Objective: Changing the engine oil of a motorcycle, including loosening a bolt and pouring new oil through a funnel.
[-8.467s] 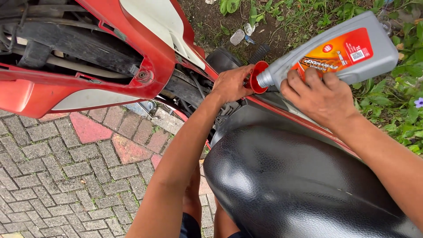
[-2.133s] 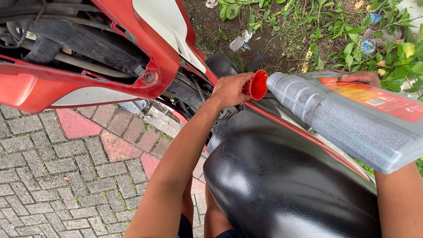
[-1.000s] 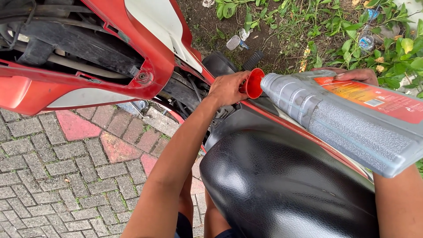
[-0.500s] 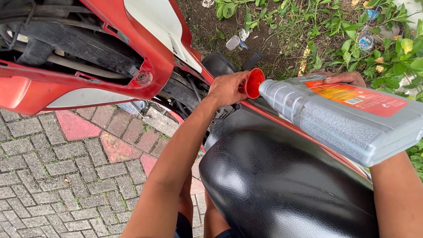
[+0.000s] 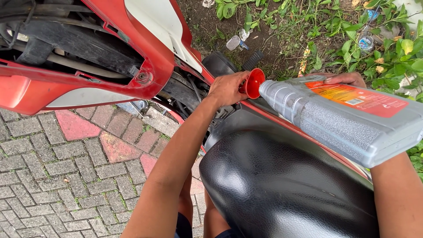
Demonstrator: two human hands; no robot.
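Left hand (image 5: pixel 227 88) fingers clamped on red funnel (image 5: pixel 254 83) beside scooter seat (image 5: pixel 282 189); right hand (image 5: pixel 348 79) grips tilted grey bottle (image 5: pixel 343 117), spout at funnel. Best poured slowly, funnel steady.

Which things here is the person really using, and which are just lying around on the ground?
In use:
- red funnel, held by the left hand
- grey bottle, tipped into the funnel by the right hand
- red scooter with black seat

Just lying about:
- litter on the dirt
- weeds
- brick paving
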